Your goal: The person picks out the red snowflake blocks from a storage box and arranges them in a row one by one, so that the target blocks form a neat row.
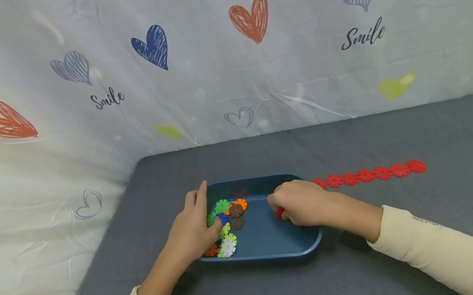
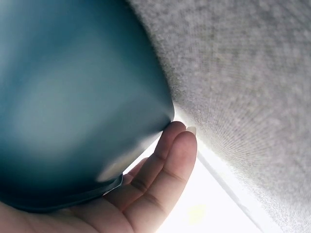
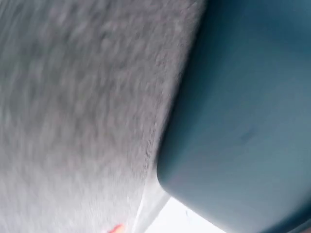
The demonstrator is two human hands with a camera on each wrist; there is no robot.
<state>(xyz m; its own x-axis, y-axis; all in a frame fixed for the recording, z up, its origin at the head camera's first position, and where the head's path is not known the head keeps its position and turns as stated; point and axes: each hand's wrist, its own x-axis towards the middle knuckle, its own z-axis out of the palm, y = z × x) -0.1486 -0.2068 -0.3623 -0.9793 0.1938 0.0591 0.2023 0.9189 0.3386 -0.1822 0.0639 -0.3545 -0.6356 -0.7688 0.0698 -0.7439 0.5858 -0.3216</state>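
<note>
A blue tray (image 1: 273, 256) sits on the grey table. My left hand (image 1: 188, 231) holds its left end, thumb inside over the pieces and fingers along the outer wall; in the left wrist view those fingers (image 2: 167, 179) lie against the tray's outside. Notched plastic discs lie heaped in the tray's left part: green (image 1: 223, 206), orange (image 1: 241, 204), brown (image 1: 237, 223), white (image 1: 228, 248) and other colours. Above the tray's right part my right hand (image 1: 304, 203) pinches a red disc (image 1: 279, 212), mostly covered by the fingers. The right wrist view shows no part of the hand clearly.
A row of linked red discs (image 1: 365, 175) lies on the table (image 1: 465, 217) right of the tray, its left end partly behind my right hand. A pale curtain (image 1: 309, 83) printed with hearts hangs behind the table and along the left.
</note>
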